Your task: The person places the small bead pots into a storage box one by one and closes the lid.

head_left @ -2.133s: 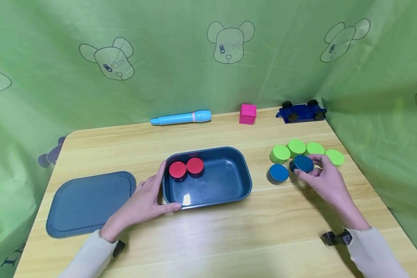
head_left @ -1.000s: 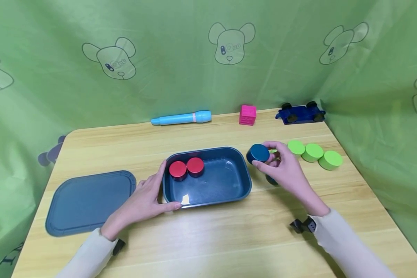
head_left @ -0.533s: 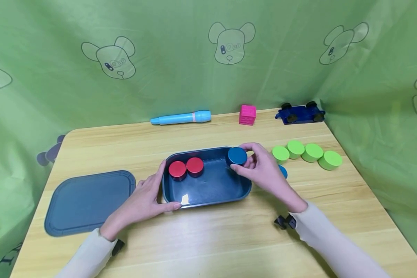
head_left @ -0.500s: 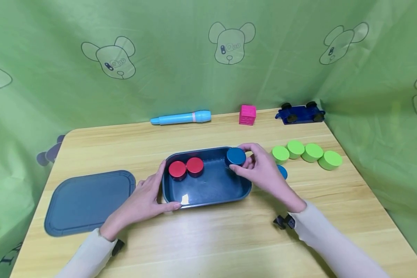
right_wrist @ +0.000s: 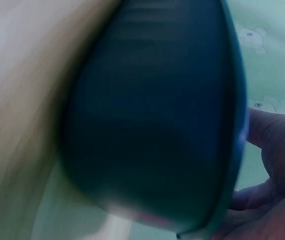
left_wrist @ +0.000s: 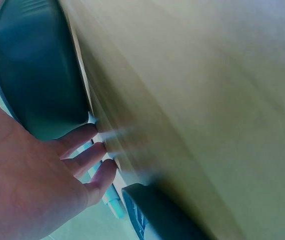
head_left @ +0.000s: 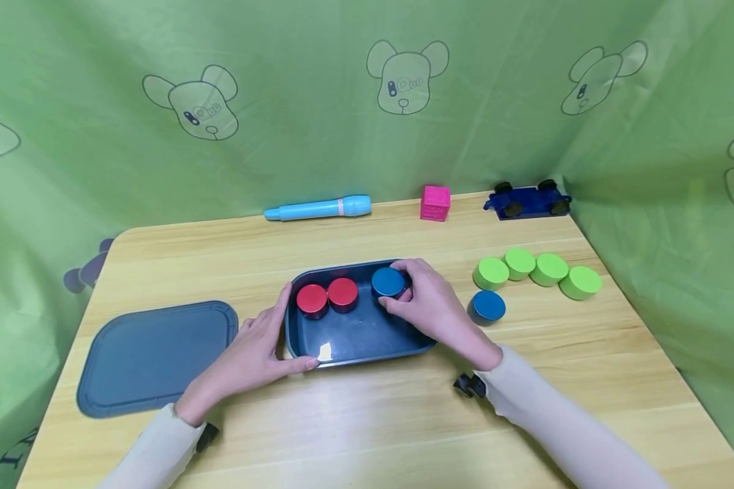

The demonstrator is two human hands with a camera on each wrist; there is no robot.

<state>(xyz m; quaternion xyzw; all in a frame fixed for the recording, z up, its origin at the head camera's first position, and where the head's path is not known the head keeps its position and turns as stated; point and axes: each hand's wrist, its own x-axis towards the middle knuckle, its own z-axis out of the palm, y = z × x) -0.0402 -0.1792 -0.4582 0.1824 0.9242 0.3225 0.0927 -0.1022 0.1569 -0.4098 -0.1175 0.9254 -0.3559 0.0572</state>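
My right hand (head_left: 427, 301) grips a blue cylinder (head_left: 388, 282) between thumb and fingers, inside the right part of the dark blue open box (head_left: 367, 360). Two red cylinders (head_left: 343, 294) stand side by side at the box's left end. My left hand (head_left: 247, 356) lies against the box's left end, straight index finger along that side and thumb at the front rim. In the left wrist view, its other fingers extend past the box wall (left_wrist: 40, 70). The right wrist view shows the box's outside wall (right_wrist: 152, 115), which hides the held cylinder.
Right of the box stands another blue cylinder (head_left: 486, 307), with several green cylinders (head_left: 549, 269) in a row behind it. A flat dark blue lid (head_left: 155, 356) lies at left. Along the back edge are a light blue pen (head_left: 318, 208), a pink cube (head_left: 435, 203) and an overturned blue toy car (head_left: 528, 202).
My right hand has lifted the blue cylinder from beside the green ones and carried it left over the rim into the box. My left hand has stayed at the box.
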